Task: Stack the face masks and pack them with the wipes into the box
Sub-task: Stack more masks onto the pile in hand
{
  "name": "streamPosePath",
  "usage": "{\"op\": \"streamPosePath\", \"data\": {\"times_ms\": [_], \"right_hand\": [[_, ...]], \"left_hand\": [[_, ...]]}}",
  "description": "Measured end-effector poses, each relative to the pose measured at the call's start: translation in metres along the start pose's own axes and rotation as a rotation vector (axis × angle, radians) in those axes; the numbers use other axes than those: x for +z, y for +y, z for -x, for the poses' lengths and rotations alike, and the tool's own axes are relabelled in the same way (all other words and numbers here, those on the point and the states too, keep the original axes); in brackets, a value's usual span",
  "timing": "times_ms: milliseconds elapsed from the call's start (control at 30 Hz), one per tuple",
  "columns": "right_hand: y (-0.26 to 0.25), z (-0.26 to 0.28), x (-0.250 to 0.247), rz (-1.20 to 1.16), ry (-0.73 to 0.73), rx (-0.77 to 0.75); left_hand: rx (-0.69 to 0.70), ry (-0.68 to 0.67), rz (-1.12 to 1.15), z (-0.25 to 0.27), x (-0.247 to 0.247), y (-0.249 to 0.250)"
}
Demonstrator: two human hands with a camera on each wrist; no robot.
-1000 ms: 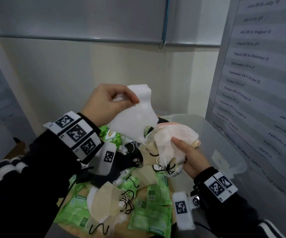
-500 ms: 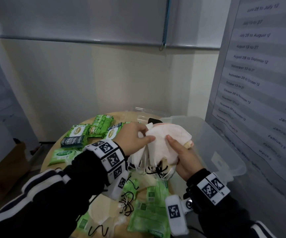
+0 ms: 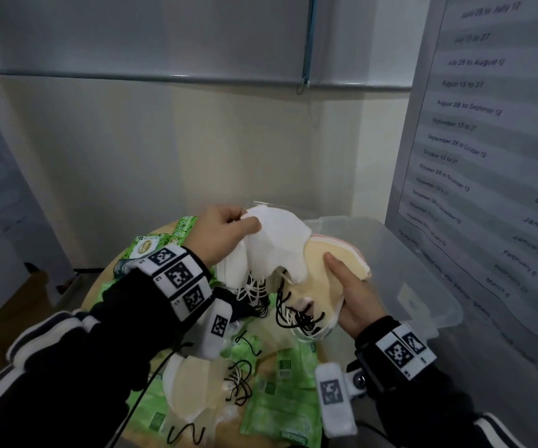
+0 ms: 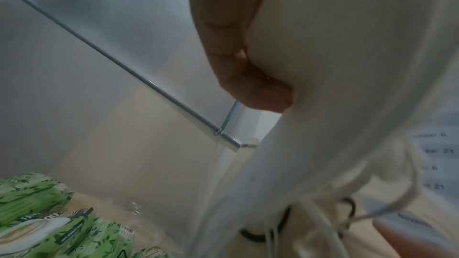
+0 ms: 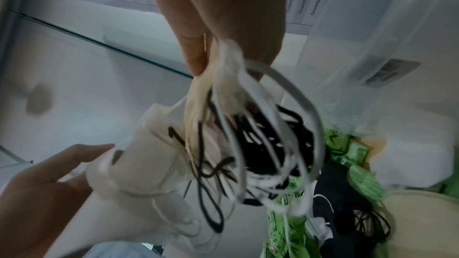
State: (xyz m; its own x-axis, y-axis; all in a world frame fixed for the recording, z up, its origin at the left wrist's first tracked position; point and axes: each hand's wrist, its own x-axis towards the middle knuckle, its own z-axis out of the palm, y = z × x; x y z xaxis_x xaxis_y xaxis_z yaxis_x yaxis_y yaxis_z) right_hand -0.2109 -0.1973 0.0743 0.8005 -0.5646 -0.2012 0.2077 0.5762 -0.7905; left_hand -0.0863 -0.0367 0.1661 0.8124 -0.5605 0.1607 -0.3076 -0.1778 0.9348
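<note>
My left hand (image 3: 225,234) pinches a white face mask (image 3: 280,244) by its upper edge, thumb on top; the left wrist view shows that mask (image 4: 347,85) filling the right side. My right hand (image 3: 355,299) grips a stack of beige, white and pink masks (image 3: 335,263) from below, thumb on the beige top one. Black and white ear loops (image 5: 248,154) dangle under the stack. The white mask overlaps the stack's left end. A clear plastic box (image 3: 422,276) stands open at the right. Green wipe packs (image 3: 280,412) lie on the round table (image 3: 96,295).
A loose beige mask (image 3: 193,389) with black loops and a black mask (image 3: 245,310) lie among the wipes near the front. More wipe packs (image 3: 144,250) sit at the table's far left. A wall and a poster with dates (image 3: 487,140) close the right side.
The left hand brought the white mask down from above onto the stack in the right hand, then shifted it left and up. Both hands rose slightly above the table.
</note>
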Motion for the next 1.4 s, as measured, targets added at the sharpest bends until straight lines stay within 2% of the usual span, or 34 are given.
{"op": "streamPosePath", "data": {"times_ms": [133,333,467,567,633,700,767,833,900,967,1067,1167,1400], "right_hand": [[-0.001,0.001,-0.004,-0.022,-0.017,-0.018],[0.001,0.008,0.004,-0.002,-0.156,-0.043],[-0.004,0.006,0.001,0.062,-0.072,-0.063],[-0.005,0.002,-0.008,0.082,0.020,-0.073],[-0.005,0.001,-0.014,0.095,0.055,-0.060],[-0.004,0.003,-0.016,0.088,0.069,-0.048],[-0.002,0.004,-0.015,0.090,0.027,-0.038],[-0.001,0.004,-0.013,0.106,-0.031,-0.060],[-0.001,0.007,-0.008,0.142,-0.106,-0.126],[-0.002,0.011,-0.001,0.193,-0.175,-0.188],[0.000,0.015,0.004,0.246,-0.223,-0.183],[-0.002,0.016,0.006,0.292,-0.244,-0.184],[0.000,0.015,0.007,0.229,-0.249,-0.122]], "left_hand": [[0.016,-0.063,0.076,0.001,-0.007,-0.002],[0.068,-0.123,-0.149,0.009,0.009,-0.019],[0.088,-0.097,-0.240,0.008,0.005,-0.017],[0.099,-0.034,-0.151,0.001,-0.013,-0.009],[0.139,-0.064,-0.056,0.003,-0.022,0.006],[0.196,-0.189,-0.024,0.008,-0.028,0.021],[0.240,-0.407,-0.063,0.012,-0.029,0.033],[0.199,-0.644,-0.035,0.014,-0.025,0.036],[0.129,-0.770,-0.008,0.015,-0.016,0.035],[0.144,-0.740,-0.124,0.013,-0.002,0.027],[0.208,-0.516,-0.284,0.006,0.015,0.008],[0.184,-0.338,-0.333,0.004,0.023,-0.009],[0.283,-0.130,-0.365,0.009,0.032,-0.027]]}}
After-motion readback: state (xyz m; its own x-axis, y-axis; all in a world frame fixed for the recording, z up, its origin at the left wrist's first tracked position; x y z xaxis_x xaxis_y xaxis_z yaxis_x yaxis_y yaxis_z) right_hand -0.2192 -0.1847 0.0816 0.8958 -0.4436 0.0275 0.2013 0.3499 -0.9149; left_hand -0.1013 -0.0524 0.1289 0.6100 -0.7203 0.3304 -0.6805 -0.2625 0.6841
